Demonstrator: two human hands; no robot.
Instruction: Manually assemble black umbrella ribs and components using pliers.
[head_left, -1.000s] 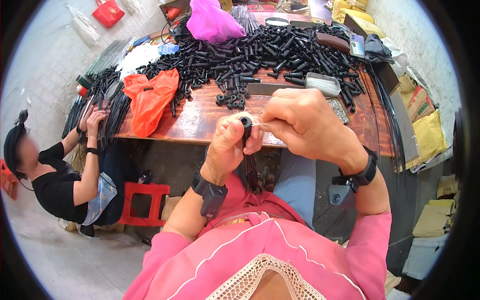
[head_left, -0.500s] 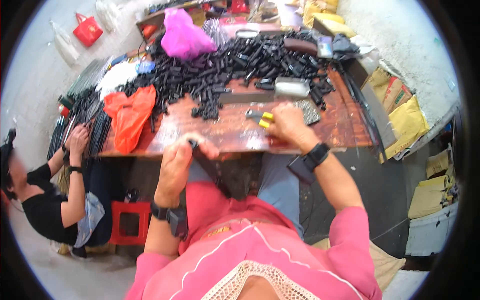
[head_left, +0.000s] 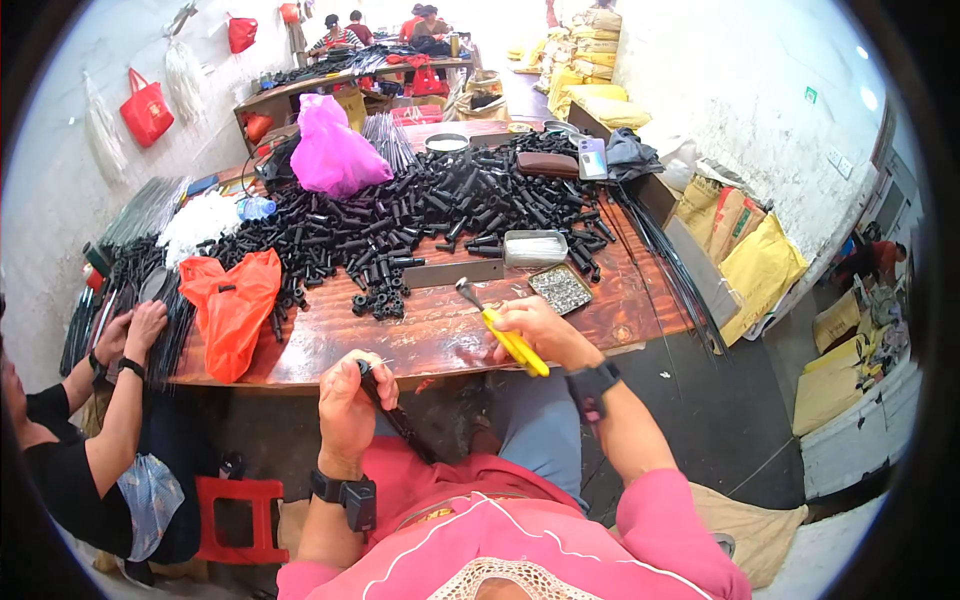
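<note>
My left hand (head_left: 345, 412) is wrapped round the upper end of a black rod (head_left: 404, 428) with a round, hollow-looking tip, just off the table's front edge. The rod slants down toward my lap, and its lower end is hard to make out. A thin, light sliver shows by my thumb, too small to name. Over the table edge, my right hand (head_left: 541, 328) grips pliers (head_left: 517, 346) by their yellow handles. Their metal head points up and left, toward a flat dark bar (head_left: 452, 273). Just beyond that hand sits a shallow tray (head_left: 561, 290) of small metal pieces.
Black plastic tubular parts (head_left: 450, 205) are heaped across the wooden table (head_left: 330, 340). A clear box (head_left: 534, 248) of thin white pieces stands behind the tray. An orange bag (head_left: 232, 305) lies at left, near a co-worker's hands (head_left: 140, 328). Long dark rods (head_left: 665, 265) lie along the right edge.
The view has tilted up, showing more of the room. My left fingers, stretched out before, are now curled round the rod. The pliers have swung so their head points up and left.
</note>
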